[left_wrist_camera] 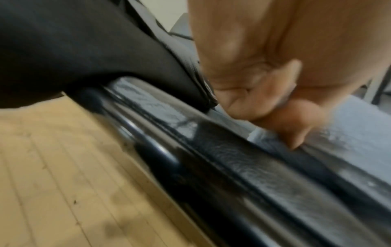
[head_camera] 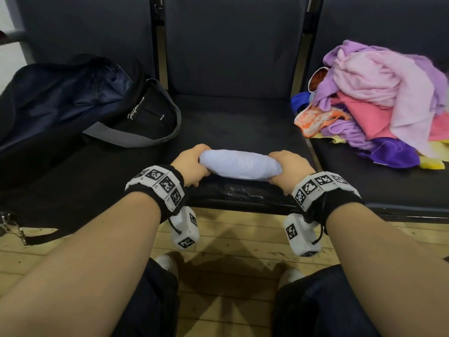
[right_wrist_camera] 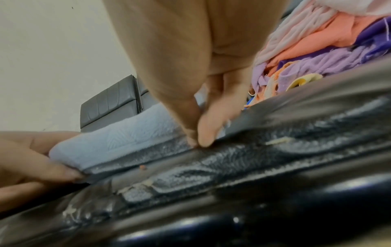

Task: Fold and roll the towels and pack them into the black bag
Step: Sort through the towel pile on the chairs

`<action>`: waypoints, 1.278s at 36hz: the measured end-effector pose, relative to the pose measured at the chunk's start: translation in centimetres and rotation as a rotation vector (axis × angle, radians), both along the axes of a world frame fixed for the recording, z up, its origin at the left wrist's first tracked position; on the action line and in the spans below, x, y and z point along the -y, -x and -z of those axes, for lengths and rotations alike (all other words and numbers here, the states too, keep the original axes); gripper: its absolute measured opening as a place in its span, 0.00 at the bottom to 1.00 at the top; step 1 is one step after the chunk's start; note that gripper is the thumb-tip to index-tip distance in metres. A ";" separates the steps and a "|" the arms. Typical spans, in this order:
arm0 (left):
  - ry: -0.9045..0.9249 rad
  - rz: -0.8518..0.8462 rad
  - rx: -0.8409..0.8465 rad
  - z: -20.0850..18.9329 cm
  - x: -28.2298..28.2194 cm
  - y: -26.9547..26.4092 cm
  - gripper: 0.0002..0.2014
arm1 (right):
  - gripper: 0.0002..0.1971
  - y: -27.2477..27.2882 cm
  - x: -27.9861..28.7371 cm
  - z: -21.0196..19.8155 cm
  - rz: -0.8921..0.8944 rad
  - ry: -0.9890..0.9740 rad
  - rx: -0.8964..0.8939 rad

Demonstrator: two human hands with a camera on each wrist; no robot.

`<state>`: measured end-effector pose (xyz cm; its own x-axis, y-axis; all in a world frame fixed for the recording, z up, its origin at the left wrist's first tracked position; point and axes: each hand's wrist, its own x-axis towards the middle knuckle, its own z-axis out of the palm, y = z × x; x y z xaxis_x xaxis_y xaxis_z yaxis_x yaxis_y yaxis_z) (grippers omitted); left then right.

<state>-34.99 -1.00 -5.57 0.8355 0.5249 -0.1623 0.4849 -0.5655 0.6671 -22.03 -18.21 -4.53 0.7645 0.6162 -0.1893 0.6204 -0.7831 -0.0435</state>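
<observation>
The white towel (head_camera: 239, 165) lies rolled into a tight cylinder across the front of the middle seat (head_camera: 233, 117), close to the worn front edge. The left hand (head_camera: 190, 166) grips its left end and the right hand (head_camera: 289, 170) its right end, fingers curled over the top and thumbs tucked underneath; the right wrist view shows the thumb and a fingertip pressed down where towel meets cushion. Judged purpose: holding both ends keeps the roll from springing open and readies it for lifting as one piece. The black bag (head_camera: 73, 105) sits on the left seat, just beside the towel's seat, its grey strap (head_camera: 155, 138) draped toward the middle cushion; whether the mouth stands open cannot be told with certainty. The pile (head_camera: 379, 98) of unfolded towels, pink, purple and orange, occupies the right seat, well apart from the roll. Bare cushion lies behind the roll and toward the bag, so a leftward carry appears unobstructed, apart from the strap. The roll sits near the seat's front lip; a slip forward could drop it to the wooden floor (head_camera: 230, 263).
</observation>
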 end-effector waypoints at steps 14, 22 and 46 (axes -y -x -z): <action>0.757 -0.299 0.251 -0.5 0.4 -0.9 0.23 | 0.15 0.4 1.2 0.2 0.507 -0.937 -0.813; 0.760 -0.293 0.301 0.7 0.5 -1.4 0.12 | 0.05 0.5 0.1 0.3 0.695 -1.097 -0.800; 0.592 -0.202 0.701 -4.6 -1.3 -0.3 0.05 | 0.20 0.5 -1.3 -3.7 0.619 -1.544 -0.831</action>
<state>-34.67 0.27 -0.93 0.7460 0.6635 0.0568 -0.0847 0.0099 0.9964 -22.57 -16.91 -0.86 0.9360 0.2903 -0.1992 -0.2534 0.1627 -0.9536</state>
